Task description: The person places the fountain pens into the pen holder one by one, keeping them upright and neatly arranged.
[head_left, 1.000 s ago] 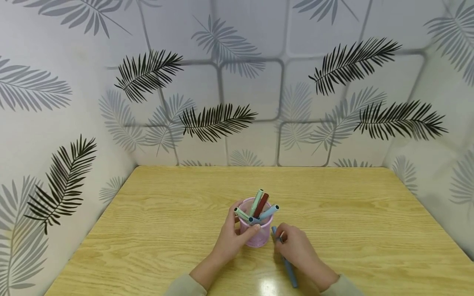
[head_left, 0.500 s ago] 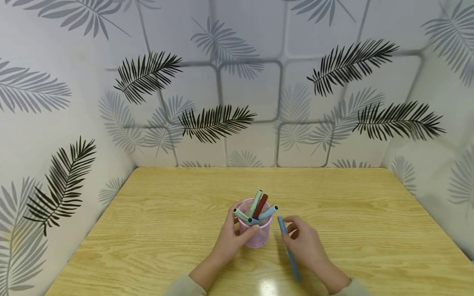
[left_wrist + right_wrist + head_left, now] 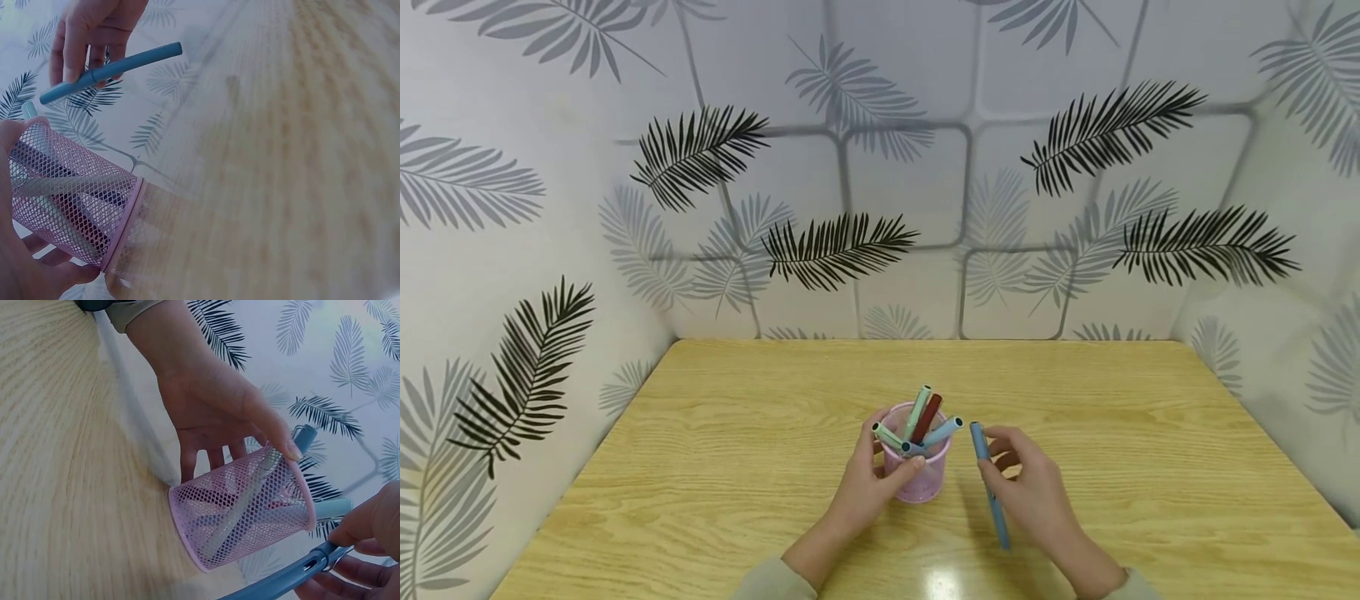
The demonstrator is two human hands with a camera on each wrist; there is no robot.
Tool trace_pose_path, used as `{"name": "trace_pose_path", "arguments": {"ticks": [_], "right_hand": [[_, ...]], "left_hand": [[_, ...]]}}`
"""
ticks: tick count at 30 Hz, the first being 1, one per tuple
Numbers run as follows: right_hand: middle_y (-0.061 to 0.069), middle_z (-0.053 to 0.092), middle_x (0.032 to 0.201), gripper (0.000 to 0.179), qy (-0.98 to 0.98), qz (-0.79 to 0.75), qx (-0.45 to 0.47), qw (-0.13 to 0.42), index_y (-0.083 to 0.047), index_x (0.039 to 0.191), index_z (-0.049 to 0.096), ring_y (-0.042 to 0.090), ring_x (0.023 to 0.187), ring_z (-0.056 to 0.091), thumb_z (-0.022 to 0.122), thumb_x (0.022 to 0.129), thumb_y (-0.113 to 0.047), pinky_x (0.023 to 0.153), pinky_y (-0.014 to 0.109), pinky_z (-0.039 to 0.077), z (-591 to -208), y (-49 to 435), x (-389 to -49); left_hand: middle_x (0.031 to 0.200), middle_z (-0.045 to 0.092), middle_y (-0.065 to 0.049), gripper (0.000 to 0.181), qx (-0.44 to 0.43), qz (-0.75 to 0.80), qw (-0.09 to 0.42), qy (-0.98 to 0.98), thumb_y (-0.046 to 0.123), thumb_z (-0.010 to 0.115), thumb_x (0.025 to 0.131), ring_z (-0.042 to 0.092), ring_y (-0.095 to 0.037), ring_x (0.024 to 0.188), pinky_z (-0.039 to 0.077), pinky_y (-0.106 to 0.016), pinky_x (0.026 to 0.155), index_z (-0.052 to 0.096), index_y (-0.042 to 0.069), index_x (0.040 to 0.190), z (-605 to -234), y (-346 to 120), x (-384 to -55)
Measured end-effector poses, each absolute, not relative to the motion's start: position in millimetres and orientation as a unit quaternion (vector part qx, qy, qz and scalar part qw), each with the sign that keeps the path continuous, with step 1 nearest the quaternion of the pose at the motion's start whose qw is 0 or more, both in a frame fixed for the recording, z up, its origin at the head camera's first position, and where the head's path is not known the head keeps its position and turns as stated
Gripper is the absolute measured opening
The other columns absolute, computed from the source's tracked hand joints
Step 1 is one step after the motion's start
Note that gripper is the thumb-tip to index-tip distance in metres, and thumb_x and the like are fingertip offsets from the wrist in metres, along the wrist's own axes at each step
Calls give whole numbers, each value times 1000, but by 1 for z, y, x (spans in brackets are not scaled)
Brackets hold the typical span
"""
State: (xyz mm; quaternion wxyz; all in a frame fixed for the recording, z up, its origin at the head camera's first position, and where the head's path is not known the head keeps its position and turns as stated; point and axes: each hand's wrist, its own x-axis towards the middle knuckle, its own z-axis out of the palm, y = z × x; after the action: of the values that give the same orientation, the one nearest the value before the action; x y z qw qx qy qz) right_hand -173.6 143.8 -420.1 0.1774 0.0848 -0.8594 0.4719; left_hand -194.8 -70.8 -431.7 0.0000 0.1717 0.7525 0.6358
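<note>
A pink mesh pen cup [image 3: 925, 485] stands upright on the table. My left hand [image 3: 868, 483] holds it from the left, thumb at the front of the rim. Pens lean inside: a dark red one [image 3: 927, 419], a green one [image 3: 917, 414], a pale green one [image 3: 889, 436], a light blue one [image 3: 943, 431] and a darker blue one [image 3: 913, 448]. To the cup's right, my right hand [image 3: 1033, 492] pinches another blue pen [image 3: 997, 517] near its capped upper end. This pen is tilted, and the left wrist view shows it [image 3: 144, 59] raised above the table.
The wood-grain table [image 3: 737, 417] reaches back to pale walls [image 3: 910, 183] printed with leaves, which enclose it at the back and on both sides. A bright light reflection [image 3: 943, 582] shows near the front of the table.
My right hand has moved up and to the right in the head view, lifting the blue pen with it. The left hand and the cup have stayed in place.
</note>
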Motion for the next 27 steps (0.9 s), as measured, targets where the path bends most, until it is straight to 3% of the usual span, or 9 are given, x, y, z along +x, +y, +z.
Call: {"name": "trace_pose_path", "arguments": {"ticks": [8,14,21,27], "right_hand": [[3,60,89,35,-814,522,122,227,-7,111,60,14,76,60,69,79,5,56,26,51,-410,142,-170],[10,59,90,39,-770,549,175,276,0,113,57,15,77,60,66,78,13,54,28,52,-396,133,-167],[12,56,94,49,-726,568,226,317,2,124,50,10,85,59,64,79,15,60,21,52,-391,126,-173],[18,55,94,56,-678,574,276,365,8,125,46,15,87,58,61,74,24,63,20,51,-382,117,-180]], "left_hand": [[135,38,-21,72,170,640,5,750,20,67,86,44,-33,117,43,-49,91,24,16,143,-433,-71,-195],[135,39,-22,72,174,640,2,748,19,67,86,44,-33,117,43,-49,91,24,14,143,-432,-71,-195],[134,39,-23,72,178,641,-3,747,17,67,86,44,-33,116,44,-48,90,24,12,144,-433,-71,-195],[134,40,-22,72,177,638,-1,749,19,67,87,45,-31,116,44,-47,90,23,13,144,-435,-72,-197]]}}
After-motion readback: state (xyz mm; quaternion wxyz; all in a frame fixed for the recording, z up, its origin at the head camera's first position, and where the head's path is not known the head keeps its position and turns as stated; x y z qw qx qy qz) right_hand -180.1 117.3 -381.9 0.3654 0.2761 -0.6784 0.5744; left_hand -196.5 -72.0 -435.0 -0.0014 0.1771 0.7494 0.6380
